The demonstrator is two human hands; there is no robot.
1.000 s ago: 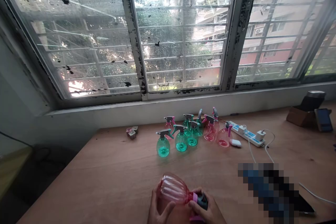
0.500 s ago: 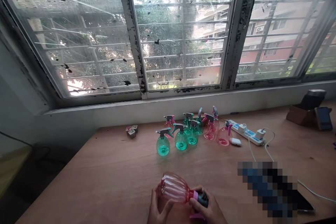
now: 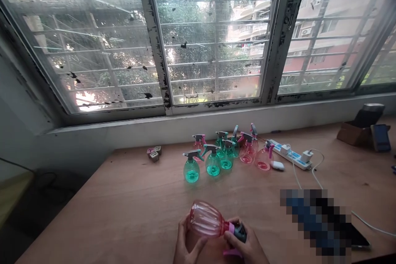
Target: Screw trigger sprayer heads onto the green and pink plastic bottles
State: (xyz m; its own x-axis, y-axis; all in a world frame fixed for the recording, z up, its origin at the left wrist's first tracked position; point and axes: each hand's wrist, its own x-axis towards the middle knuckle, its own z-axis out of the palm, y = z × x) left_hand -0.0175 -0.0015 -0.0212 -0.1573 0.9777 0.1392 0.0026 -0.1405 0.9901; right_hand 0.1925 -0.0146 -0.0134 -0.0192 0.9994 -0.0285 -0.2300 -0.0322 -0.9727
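Observation:
A clear pink spray bottle (image 3: 206, 219) lies on its side between my hands, above the near part of the table. My left hand (image 3: 187, 242) is closed around its base end, thumb on the underside. At the neck, my right hand (image 3: 246, 241) grips the pink collar and the dark spray head (image 3: 240, 232). The pink trigger (image 3: 232, 252) points down toward me, partly covered by my fingers. Farther back stand several more spray bottles, among them a green one (image 3: 192, 170) at the front left and a pink one (image 3: 264, 159) at the right.
Small square pieces (image 3: 154, 154) sit at the back left of the wooden table (image 3: 130, 206). A white power strip (image 3: 291, 154) with chargers and cables lies right of the bottles, beside a white case (image 3: 277, 166). A blurred-out flat device (image 3: 355, 237) is at right; a cardboard box (image 3: 352, 136) stands behind.
Both hands keep the same hold on the pink bottle, which has barely moved. The camera view has shifted slightly.

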